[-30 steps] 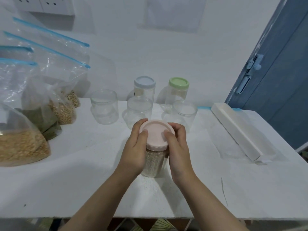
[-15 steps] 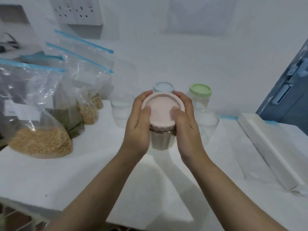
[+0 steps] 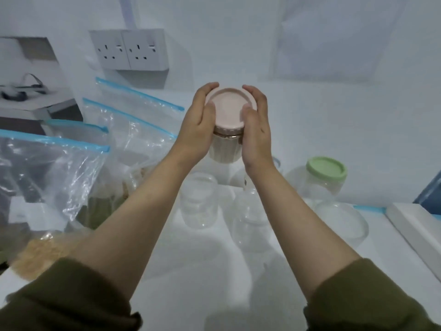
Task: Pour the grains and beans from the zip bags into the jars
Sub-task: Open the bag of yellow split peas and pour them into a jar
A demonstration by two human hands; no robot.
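left of the jar (image 3: 225,149), the zip bags (image 3: 59,168) of grains wait upright. my left hand (image 3: 198,125) curls round its pink lid (image 3: 230,108), my right hand (image 3: 256,130) clasping the other side, lifting it well above the table, i judge to set it aside filled. below it stand open jars (image 3: 199,201); right, a green-lidded jar (image 3: 322,175).

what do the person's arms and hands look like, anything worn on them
Both hands, left hand and right hand, are bare: no gloves, rings or watch visible. The forearms are bare too, with olive-green sleeves pushed up near the elbows, loose and bunched at the cuffs.
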